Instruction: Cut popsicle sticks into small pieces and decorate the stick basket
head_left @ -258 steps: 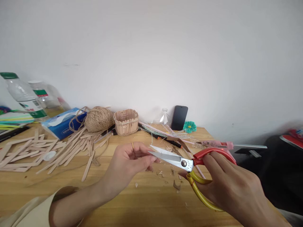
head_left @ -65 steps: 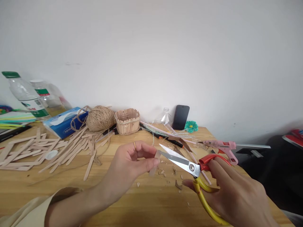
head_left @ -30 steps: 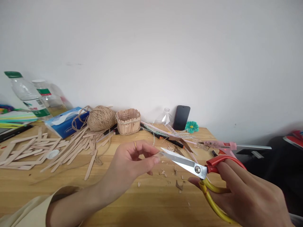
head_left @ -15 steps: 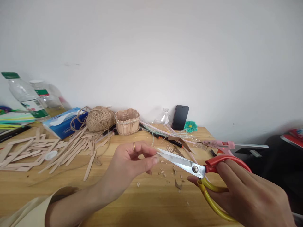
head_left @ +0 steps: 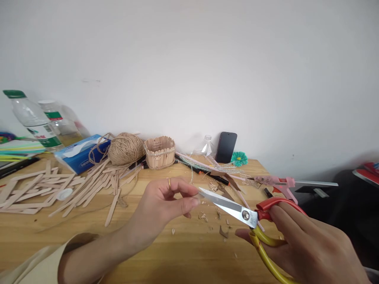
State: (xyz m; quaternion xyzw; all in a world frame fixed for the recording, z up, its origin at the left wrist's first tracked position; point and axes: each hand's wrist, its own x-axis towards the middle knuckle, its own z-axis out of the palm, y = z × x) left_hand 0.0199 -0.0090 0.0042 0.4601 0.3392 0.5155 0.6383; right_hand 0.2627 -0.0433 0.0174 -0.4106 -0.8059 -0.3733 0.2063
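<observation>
In my right hand (head_left: 314,240) is a pair of scissors (head_left: 233,207), one handle red and the other yellow. The blades point left, and their tips meet the fingertips of my left hand (head_left: 171,201). My left thumb and fingers are pinched together in front of the blades; whatever lies between them is too small to make out. Small wood scraps (head_left: 203,216) and a brown torn piece (head_left: 223,232) lie on the table beneath the blades.
Craft sticks (head_left: 38,189) spread over the left side. Behind them stand a tissue pack (head_left: 83,154), a twine ball (head_left: 126,149), a small stick basket (head_left: 160,157) and bottles (head_left: 37,118). A phone (head_left: 226,146), green flower (head_left: 239,158) and pink glue gun (head_left: 275,182) lie toward the right.
The scissor blades have closed slightly and the handles have drawn a little nearer each other. My left hand stays almost in place, its pinch unchanged.
</observation>
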